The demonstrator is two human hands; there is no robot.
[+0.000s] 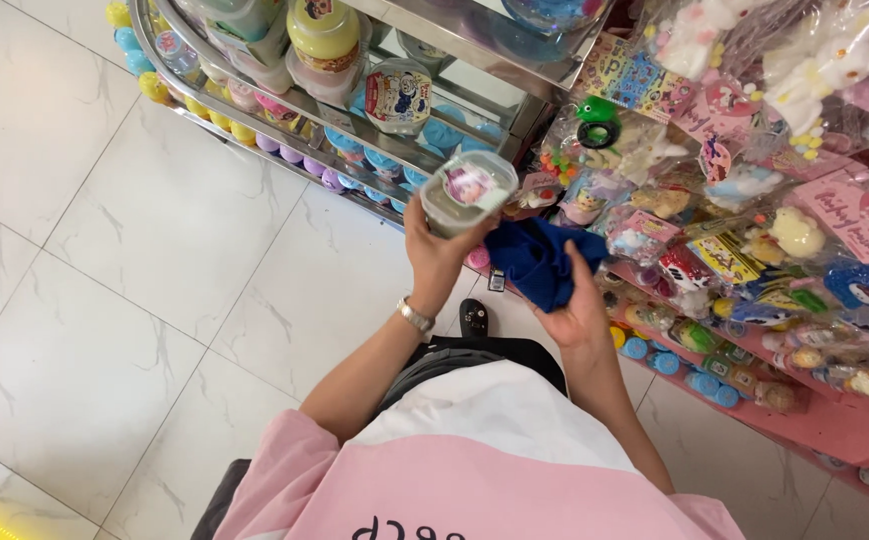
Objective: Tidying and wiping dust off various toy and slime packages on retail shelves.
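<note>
Hands raised before a crowded toy rack (755, 250) — my left hand (433, 250) grips a round clear plastic tub (467, 190) from below, my right hand (577, 305) clutches a soft, crumpled blue cloth (538, 258) touching the tub's side.

Beyond the hands, a curved metal shelf (255, 95) carries a yellow-lidded jar (325, 35), a round tub with a cartoon label (398, 95) and rows of small coloured balls (217, 118). To their right a pink rack (835, 425) is packed with bagged plush toys (815, 70), a green ring toy (597, 118) and small round tins (667, 362). Below and to the left lie pale marble floor tiles (115, 280)
</note>
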